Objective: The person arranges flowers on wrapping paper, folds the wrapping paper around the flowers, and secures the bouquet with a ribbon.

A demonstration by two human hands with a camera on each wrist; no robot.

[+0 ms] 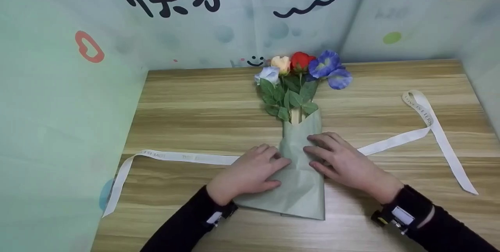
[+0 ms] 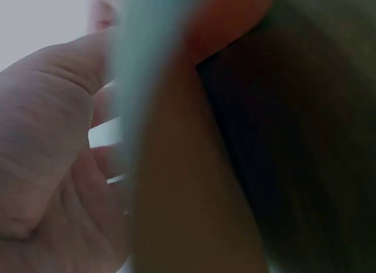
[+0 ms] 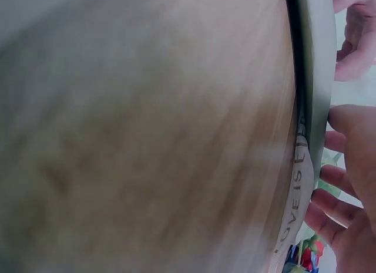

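Observation:
A bouquet of artificial flowers [image 1: 300, 63] with green leaves lies in pale green wrapping paper [image 1: 299, 201] in the head view. Red, peach, pale blue and purple blooms stick out at the top. My left hand [image 1: 250, 172] rests on the left part of the paper, fingers bent, thumb low near the middle. In the left wrist view, the paper's edge hides part of that hand [image 2: 47, 138]. My right hand [image 1: 347, 162] rests its spread fingertips on the paper's right side. A white lettered ribbon [image 1: 394, 142] runs beneath the wrapped bouquet and out both sides.
The wood-grain table [image 1: 187, 119] carries the bouquet and ribbon. The ribbon's left end [image 1: 121, 177] reaches the table's left edge; its right end loops and trails forward. A printed pale green cloth [image 1: 195, 41] stands behind and at both sides.

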